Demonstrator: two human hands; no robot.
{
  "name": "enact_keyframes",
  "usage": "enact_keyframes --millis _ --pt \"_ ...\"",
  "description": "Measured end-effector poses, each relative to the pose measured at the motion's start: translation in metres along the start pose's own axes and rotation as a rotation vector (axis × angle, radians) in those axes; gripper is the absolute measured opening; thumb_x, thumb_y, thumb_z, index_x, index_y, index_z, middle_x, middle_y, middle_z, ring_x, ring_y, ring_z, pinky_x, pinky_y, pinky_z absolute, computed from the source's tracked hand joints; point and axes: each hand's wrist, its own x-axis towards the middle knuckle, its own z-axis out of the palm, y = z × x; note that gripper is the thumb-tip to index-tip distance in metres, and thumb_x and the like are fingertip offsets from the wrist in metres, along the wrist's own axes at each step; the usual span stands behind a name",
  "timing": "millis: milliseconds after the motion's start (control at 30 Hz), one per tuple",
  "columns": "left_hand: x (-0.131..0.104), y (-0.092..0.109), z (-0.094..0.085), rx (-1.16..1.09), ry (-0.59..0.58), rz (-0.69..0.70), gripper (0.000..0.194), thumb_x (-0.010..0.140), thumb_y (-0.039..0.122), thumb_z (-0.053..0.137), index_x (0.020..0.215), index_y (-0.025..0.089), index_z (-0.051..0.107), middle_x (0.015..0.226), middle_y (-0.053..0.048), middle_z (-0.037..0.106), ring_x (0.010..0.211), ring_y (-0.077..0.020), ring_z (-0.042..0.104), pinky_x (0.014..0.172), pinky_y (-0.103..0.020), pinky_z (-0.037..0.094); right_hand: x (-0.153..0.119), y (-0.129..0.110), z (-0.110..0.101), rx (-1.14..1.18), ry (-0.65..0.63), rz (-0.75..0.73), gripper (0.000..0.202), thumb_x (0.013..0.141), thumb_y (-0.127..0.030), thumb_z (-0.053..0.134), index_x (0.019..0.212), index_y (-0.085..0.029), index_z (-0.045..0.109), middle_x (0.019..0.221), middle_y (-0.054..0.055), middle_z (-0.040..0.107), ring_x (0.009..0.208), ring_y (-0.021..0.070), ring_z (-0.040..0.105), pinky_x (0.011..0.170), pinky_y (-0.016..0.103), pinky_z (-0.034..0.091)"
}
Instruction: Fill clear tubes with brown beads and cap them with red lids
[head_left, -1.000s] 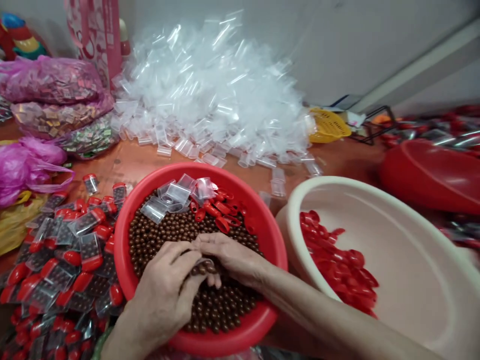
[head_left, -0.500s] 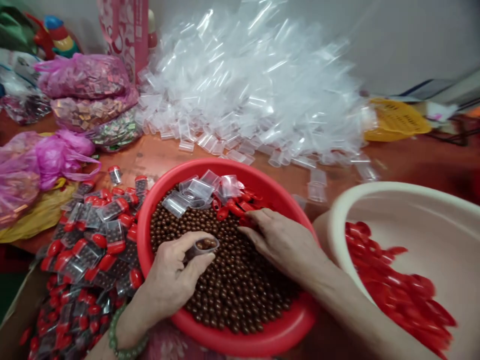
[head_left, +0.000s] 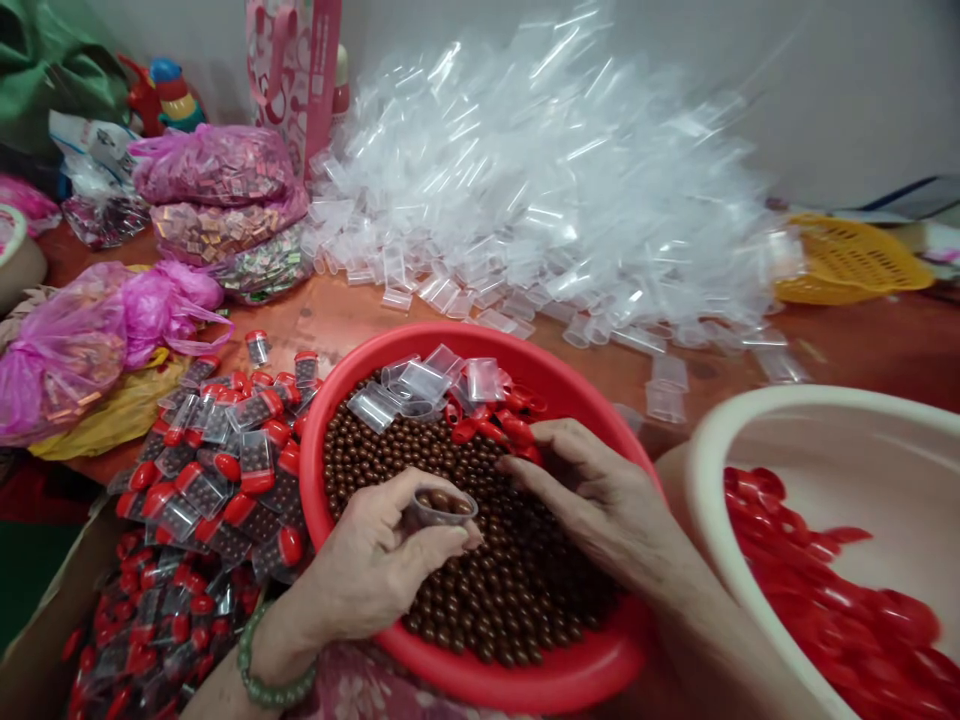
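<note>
My left hand (head_left: pixel 397 560) grips a clear plastic tube (head_left: pixel 444 506) upright between thumb and fingers, its oval mouth facing up and brown balls showing inside. Below lies a red basin (head_left: pixel 592 385) full of small brown balls (head_left: pixel 517 590). In its far right part, my right hand (head_left: pixel 592 490) has its thumb and fingers around a red plastic cap (head_left: pixel 517 432); the palm side is partly hidden. More red caps and several empty clear tubes (head_left: pixel 424 380) rest on the balls at the basin's far side.
Left of the basin is a heap of filled, red-capped tubes (head_left: pixel 225 470). A large pile of clear tubes (head_left: pixel 555 200) stands behind. At right, a white tub (head_left: pixel 705 440) holds red caps (head_left: pixel 840 590). Pink bags (head_left: pixel 217 170) lie back left, a yellow basket (head_left: pixel 855 260) back right.
The view has shifted left, so the scene sits further right. My left hand has moved slightly toward my right hand with the tube, now more upright. My right hand's fingers have come round a red cap.
</note>
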Motion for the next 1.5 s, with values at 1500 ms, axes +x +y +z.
enact_keyframes --millis 1500 --pt "0.004 -0.009 0.001 -0.246 0.117 -0.11 0.021 0.071 0.025 0.073 0.083 0.012 0.063 0.073 0.001 0.059 0.067 -0.0081 0.05 0.065 -0.02 0.041 -0.026 -0.038 0.03 -0.364 0.145 -0.705 0.026 0.09 -0.04 0.06 0.104 -0.018 0.055 0.087 0.008 0.067 0.079 0.0175 0.067 0.068 0.027 0.057"
